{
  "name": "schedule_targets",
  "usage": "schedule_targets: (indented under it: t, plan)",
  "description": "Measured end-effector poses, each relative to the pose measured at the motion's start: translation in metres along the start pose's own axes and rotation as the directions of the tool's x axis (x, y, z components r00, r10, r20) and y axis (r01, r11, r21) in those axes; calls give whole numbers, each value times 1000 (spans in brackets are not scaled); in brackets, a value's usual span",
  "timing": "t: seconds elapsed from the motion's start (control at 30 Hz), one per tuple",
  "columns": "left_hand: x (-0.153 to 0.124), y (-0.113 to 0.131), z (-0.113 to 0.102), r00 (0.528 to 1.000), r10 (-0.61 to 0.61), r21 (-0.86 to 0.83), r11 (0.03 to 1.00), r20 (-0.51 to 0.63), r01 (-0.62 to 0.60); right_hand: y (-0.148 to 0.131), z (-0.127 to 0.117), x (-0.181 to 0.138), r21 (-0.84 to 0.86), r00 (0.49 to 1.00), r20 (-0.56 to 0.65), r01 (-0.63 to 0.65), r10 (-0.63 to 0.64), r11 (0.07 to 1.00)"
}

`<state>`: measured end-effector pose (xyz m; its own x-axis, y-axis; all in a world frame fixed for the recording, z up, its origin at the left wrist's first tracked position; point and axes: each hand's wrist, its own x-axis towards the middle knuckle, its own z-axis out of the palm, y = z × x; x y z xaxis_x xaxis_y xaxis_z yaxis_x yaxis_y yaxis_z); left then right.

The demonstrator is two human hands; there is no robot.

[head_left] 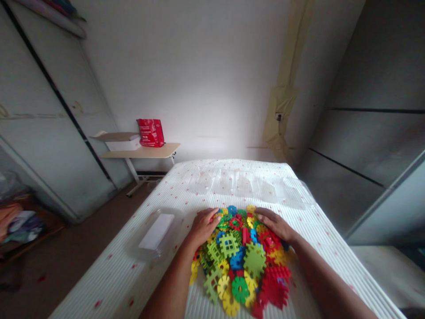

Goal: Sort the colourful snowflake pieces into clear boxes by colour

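A heap of plastic interlocking toy pieces [237, 257] lies on the bed in front of me, in red, yellow, green and blue. Some are notched discs, others are squares with toothed edges. My left hand [204, 225] rests against the heap's far left side, fingers stretched out and touching the pieces. Against the far right side lies my right hand [276, 223], its fingers also extended over the edge pieces. Neither hand grips a piece. Parts of the heap under the palms are hidden.
To the left sits a clear plastic box [158, 235] with a white paper inside. Several clear plastic containers [244, 184] stand in a row beyond the heap. A small table [149, 151] by the wall bears a red bag [151, 133] and a white box [122, 142].
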<state>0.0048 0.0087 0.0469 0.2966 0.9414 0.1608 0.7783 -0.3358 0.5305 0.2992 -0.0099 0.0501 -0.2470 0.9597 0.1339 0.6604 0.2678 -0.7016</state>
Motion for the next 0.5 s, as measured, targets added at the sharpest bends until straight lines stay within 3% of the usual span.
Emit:
schedule_targets:
  t: [0.23,0.37,0.5]
  plan:
    - [-1,3,7,997,69,-28,997,-22,-70,-3,14,5,-18,991,-117,68,-70,998]
    - [1,-2,8,990,87,-66,993,-115,-95,3,7,2,162,975,-214,-17,52,987]
    - [4,-4,0,965,124,-75,987,-233,-145,5,-17,-5,325,928,-344,-26,144,945]
